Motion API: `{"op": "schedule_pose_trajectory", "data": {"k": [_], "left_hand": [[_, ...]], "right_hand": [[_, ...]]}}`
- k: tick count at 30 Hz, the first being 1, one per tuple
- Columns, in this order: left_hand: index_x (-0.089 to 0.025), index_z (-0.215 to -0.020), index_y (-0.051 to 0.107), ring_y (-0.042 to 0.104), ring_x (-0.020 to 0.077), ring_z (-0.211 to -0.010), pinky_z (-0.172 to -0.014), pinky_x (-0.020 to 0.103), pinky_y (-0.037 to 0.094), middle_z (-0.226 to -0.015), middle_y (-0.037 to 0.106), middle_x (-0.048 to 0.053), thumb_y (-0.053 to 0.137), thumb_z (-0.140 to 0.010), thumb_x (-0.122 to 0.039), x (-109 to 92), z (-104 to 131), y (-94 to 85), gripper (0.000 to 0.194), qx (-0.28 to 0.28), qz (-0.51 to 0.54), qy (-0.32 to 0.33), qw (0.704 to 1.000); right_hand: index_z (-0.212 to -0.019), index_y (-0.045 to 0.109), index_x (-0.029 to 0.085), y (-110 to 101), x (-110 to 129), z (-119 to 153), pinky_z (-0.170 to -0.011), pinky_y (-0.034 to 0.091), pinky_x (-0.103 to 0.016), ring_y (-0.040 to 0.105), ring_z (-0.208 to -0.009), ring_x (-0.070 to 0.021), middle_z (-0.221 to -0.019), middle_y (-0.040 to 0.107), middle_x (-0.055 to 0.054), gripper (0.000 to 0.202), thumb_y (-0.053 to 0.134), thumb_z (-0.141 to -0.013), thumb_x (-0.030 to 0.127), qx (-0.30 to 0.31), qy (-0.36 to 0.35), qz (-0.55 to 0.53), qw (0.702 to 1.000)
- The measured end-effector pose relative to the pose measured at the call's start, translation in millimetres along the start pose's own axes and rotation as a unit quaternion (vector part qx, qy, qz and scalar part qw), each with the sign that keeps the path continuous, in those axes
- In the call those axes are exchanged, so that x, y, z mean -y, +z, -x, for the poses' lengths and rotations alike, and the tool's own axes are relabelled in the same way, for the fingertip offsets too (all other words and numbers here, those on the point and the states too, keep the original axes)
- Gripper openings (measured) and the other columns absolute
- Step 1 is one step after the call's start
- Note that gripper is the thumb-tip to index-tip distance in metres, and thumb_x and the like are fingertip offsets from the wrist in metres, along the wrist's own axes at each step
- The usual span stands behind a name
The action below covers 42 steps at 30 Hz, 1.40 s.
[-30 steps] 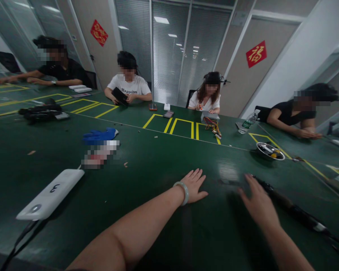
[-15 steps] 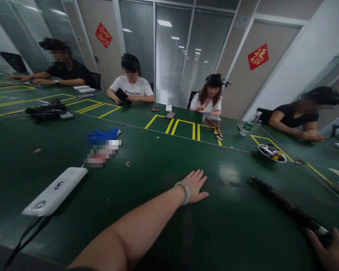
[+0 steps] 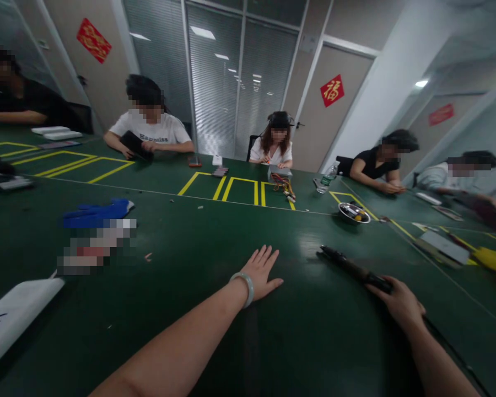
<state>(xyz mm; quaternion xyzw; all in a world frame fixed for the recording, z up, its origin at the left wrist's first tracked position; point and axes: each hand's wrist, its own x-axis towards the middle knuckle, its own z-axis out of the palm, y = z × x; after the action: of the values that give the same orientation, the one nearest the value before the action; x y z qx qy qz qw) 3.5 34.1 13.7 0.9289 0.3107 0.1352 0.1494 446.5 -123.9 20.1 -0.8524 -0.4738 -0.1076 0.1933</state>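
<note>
My left hand (image 3: 261, 273) lies flat on the green table (image 3: 190, 242), fingers spread, with a pale bangle (image 3: 248, 286) round the wrist. At the right, my right hand (image 3: 400, 303) is wrapped round the rear end of a long black tool (image 3: 347, 266), whose thin tip points away to the left. A cable trails from behind that hand toward the lower right corner. The tool lies low over the table; whether it touches the surface is hard to tell.
A blue glove (image 3: 97, 214) and a white power bank (image 3: 20, 314) are at the left. Beyond the tool stands a metal bowl (image 3: 354, 213) with small items, near a bottle (image 3: 327, 177). Several people sit along the far side. A yellow item (image 3: 494, 262) lies far right.
The view has turned right, so the table items appear further left. My right hand has come fully into view on the black tool. My left hand still lies flat.
</note>
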Motion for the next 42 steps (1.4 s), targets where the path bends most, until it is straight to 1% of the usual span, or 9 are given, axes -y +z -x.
{"op": "schedule_pose_trajectory", "data": {"k": [5,10,14,20,25,28,31,38,42], "left_hand": [[-0.022,-0.151,0.002,0.008,0.0235,-0.144,-0.117,0.043,0.013,-0.157,0.011,0.005,0.041,-0.092,-0.053,-22.0,-2.1,-17.2,0.077,-0.071,-0.004,0.090,0.993],[-0.023,-0.150,0.011,0.016,0.0200,-0.143,-0.117,0.039,0.018,-0.156,0.018,0.003,0.040,-0.095,-0.048,-34.2,1.4,-24.9,0.067,-0.046,-0.010,0.162,0.986],[-0.021,-0.149,0.018,0.027,0.0197,-0.139,-0.113,0.038,0.026,-0.153,0.025,0.007,0.032,-0.097,-0.047,-23.9,0.5,-22.0,0.060,-0.054,-0.012,0.119,0.991],[-0.024,-0.146,0.027,0.045,0.0232,-0.127,-0.104,0.039,0.037,-0.148,0.038,0.007,0.051,-0.090,-0.048,-17.8,-1.8,-19.9,0.065,-0.050,-0.028,0.089,0.994],[-0.029,-0.136,0.044,0.052,0.0241,-0.119,-0.100,0.043,0.039,-0.135,0.053,0.003,0.058,-0.087,-0.045,-21.4,-3.9,-19.4,0.053,-0.031,-0.024,0.045,0.998],[-0.030,-0.132,0.048,0.054,0.0234,-0.114,-0.098,0.042,0.040,-0.128,0.058,0.002,0.058,-0.087,-0.047,-23.9,-4.8,-21.9,0.049,-0.026,-0.010,0.022,0.999],[-0.030,-0.129,0.050,0.055,0.0225,-0.112,-0.096,0.040,0.041,-0.125,0.059,0.001,0.057,-0.087,-0.047,-27.2,-5.0,-24.5,0.046,-0.018,-0.007,0.011,1.000],[-0.030,-0.128,0.050,0.054,0.0239,-0.112,-0.097,0.040,0.041,-0.124,0.058,0.003,0.059,-0.086,-0.042,-33.7,-5.5,-34.4,0.045,0.019,-0.002,-0.006,1.000],[-0.032,-0.125,0.053,0.055,0.0241,-0.111,-0.096,0.041,0.042,-0.122,0.059,0.001,0.065,-0.082,-0.040,-23.7,-4.5,-47.8,0.045,0.056,0.023,-0.008,0.998]], "right_hand": [[-0.107,0.062,0.029,6.7,116.6,29.9,-0.084,0.034,-0.045,0.052,-0.104,-0.0298,-0.108,0.061,-0.006,0.049,0.062,-0.068,0.059,0.085,-0.024,-0.064,0.994],[-0.119,0.054,0.027,24.0,246.8,75.1,-0.091,0.027,-0.042,0.047,-0.107,-0.0260,-0.115,0.056,-0.007,0.046,0.063,-0.076,0.044,0.122,-0.130,-0.134,0.975],[-0.137,0.035,0.021,28.8,294.9,93.8,-0.097,0.026,-0.043,0.044,-0.114,-0.0258,-0.126,0.051,-0.012,0.064,0.058,-0.077,0.031,0.147,-0.200,-0.157,0.956],[-0.143,0.027,0.020,2.4,251.6,114.0,-0.105,0.025,-0.045,0.033,-0.130,-0.0290,-0.142,0.036,-0.014,0.072,0.057,-0.081,0.040,0.079,-0.190,-0.089,0.975],[-0.133,0.043,0.016,-21.9,182.7,152.2,-0.086,0.042,-0.043,0.056,-0.100,-0.0300,-0.117,0.054,-0.017,0.050,0.044,-0.091,0.044,0.051,-0.058,0.035,0.996],[-0.123,0.051,0.020,-30.7,154.1,156.7,-0.078,0.046,-0.035,0.061,-0.087,-0.0219,-0.110,0.059,-0.011,0.041,0.035,-0.095,0.045,0.098,-0.069,0.004,0.993],[-0.117,0.055,0.025,-36.5,140.2,130.9,-0.076,0.046,-0.030,0.062,-0.086,-0.0176,-0.109,0.061,-0.005,0.035,0.032,-0.097,0.043,0.138,-0.115,-0.018,0.984],[-0.104,0.065,0.025,-33.0,146.0,17.8,-0.076,0.043,-0.029,0.061,-0.089,-0.0186,-0.101,0.066,-0.005,0.033,0.041,-0.093,0.044,0.134,-0.185,-0.002,0.974],[-0.105,0.066,0.025,-13.8,162.2,2.8,-0.079,0.043,-0.028,0.060,-0.090,-0.0172,-0.102,0.065,-0.004,0.031,0.042,-0.093,0.041,0.140,-0.212,-0.022,0.967]]}}
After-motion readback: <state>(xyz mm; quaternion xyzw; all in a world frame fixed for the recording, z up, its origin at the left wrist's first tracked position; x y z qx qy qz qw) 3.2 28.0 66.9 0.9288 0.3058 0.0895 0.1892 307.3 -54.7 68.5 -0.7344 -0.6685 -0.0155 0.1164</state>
